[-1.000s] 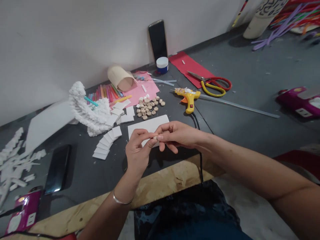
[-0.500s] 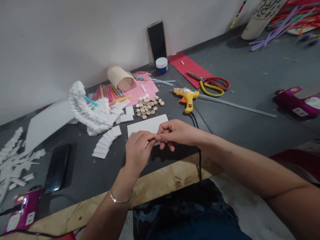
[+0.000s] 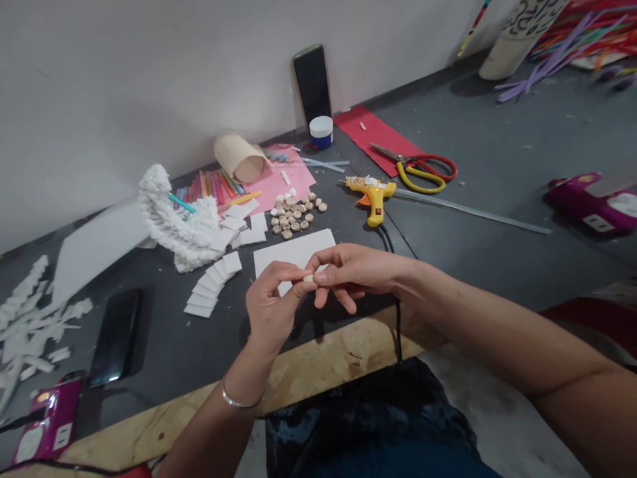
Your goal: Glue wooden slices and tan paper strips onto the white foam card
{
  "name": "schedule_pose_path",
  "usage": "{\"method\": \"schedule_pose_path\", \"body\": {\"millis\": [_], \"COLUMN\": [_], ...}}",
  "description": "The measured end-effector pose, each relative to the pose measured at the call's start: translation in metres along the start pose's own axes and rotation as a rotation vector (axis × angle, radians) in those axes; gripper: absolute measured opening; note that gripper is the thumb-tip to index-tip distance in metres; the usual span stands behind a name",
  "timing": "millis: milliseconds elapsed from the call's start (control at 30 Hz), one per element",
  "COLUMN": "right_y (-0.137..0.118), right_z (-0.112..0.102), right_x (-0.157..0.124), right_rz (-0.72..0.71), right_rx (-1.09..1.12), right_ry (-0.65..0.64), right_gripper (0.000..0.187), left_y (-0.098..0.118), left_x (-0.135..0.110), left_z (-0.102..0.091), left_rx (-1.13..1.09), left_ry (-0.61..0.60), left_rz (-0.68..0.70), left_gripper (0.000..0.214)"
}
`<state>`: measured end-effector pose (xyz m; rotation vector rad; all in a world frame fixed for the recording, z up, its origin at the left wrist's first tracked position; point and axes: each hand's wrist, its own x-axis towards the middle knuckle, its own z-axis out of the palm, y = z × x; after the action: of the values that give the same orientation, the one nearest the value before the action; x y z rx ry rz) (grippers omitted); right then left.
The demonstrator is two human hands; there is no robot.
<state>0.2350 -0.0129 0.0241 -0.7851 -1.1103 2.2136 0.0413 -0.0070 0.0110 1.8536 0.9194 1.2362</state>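
Note:
Between the fingertips of both hands is a small cream-coloured roll (image 3: 309,279), mostly covered by the fingers. My left hand (image 3: 273,292) pinches it from the left with thumb and forefinger. From the other side my right hand (image 3: 343,272) pinches it too, its lower fingers loosely spread. Under and behind the hands lies a white rectangular sheet (image 3: 298,249). Just beyond the sheet sits a pile of small beige coiled discs (image 3: 293,218), with a few white bits at its top. Overlapping white squares (image 3: 212,285) fan out left of my left hand.
A yellow glue gun (image 3: 373,196) with a long clear stick lies behind my right hand; its cord runs past that wrist. Scissors (image 3: 423,169) rest partly on red paper. At left are a fluffy white shape (image 3: 174,226) and a dark phone (image 3: 115,335). Another phone (image 3: 312,83) leans on the wall.
The fingers of both hands have shifted a little, so the small roll now shows between them. My right hand's lower fingers have spread further. Things on the table have stayed put.

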Motion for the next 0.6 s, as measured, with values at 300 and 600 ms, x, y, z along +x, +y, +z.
{"method": "schedule_pose_path", "body": {"millis": [300, 600], "right_y": [0.001, 0.004], "right_z": [-0.002, -0.005], "right_x": [0.002, 0.004], "right_rz": [-0.110, -0.040], "right_rx": [-0.168, -0.294], "right_ry": [0.145, 0.154], "right_gripper": [0.024, 0.024], "left_y": [-0.005, 0.006], "left_x": [0.006, 0.005], "left_z": [-0.002, -0.010], "left_rx": [0.136, 0.524], "left_ry": [-0.103, -0.236], "left_rz": [0.069, 0.282], "left_gripper": [0.014, 0.010]}}
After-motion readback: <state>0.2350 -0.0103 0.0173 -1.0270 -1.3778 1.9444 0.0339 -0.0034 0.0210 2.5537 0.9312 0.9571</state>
